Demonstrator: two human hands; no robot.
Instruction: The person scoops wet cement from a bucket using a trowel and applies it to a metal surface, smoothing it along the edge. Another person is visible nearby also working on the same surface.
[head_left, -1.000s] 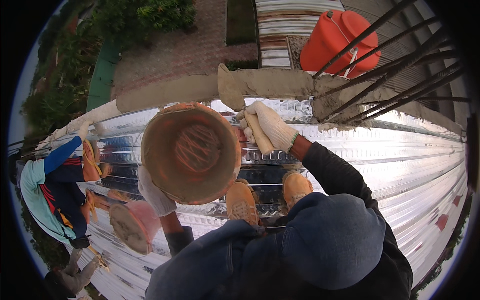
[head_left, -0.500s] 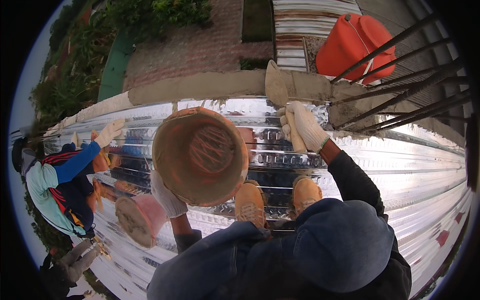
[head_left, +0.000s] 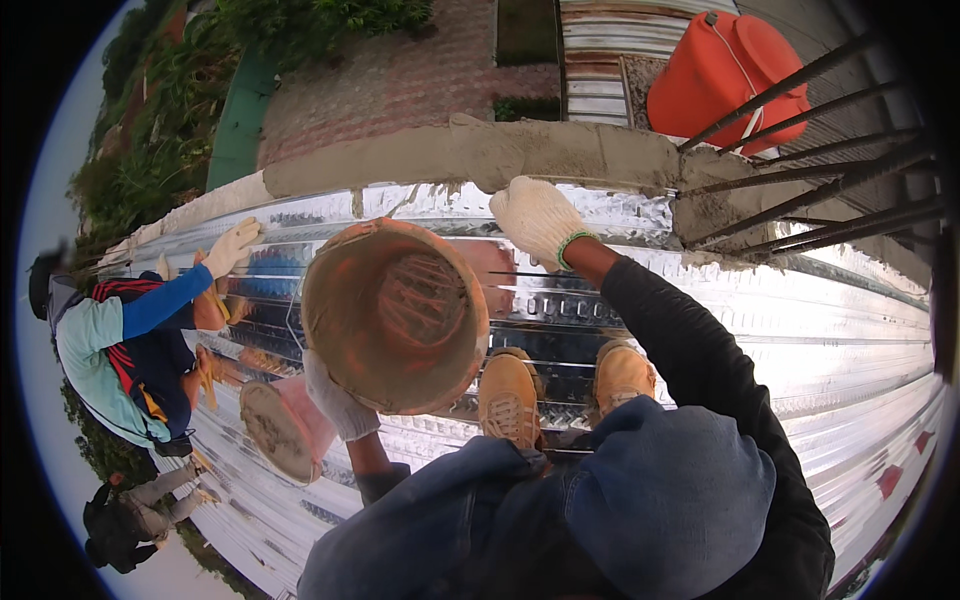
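Observation:
My left hand (head_left: 338,398), in a white knit glove, is closed on the lower left rim of a mortar-stained orange bucket (head_left: 395,315). The bucket is tipped so its mouth faces me; its inside is coated with grey mortar, with bare orange streaks at the bottom. My gloved right hand (head_left: 540,218) is closed round a trowel (head_left: 487,158), whose handle is hidden under the glove. The mortar-coated blade lies against the grey mortar ledge (head_left: 360,160) beyond the metal decking (head_left: 590,310).
A second mortar-smeared bucket (head_left: 280,430) is left of my left hand. A co-worker (head_left: 130,345) crouches farther left; another person (head_left: 130,520) is behind. Steel bars (head_left: 840,170) jut out at the right, before a red container (head_left: 725,80). Beyond the ledge lies a lower paved yard (head_left: 370,95).
My right hand has moved left with the trowel, and the blade has swung left onto the ledge. The bucket stays in my left hand, nearly unmoved.

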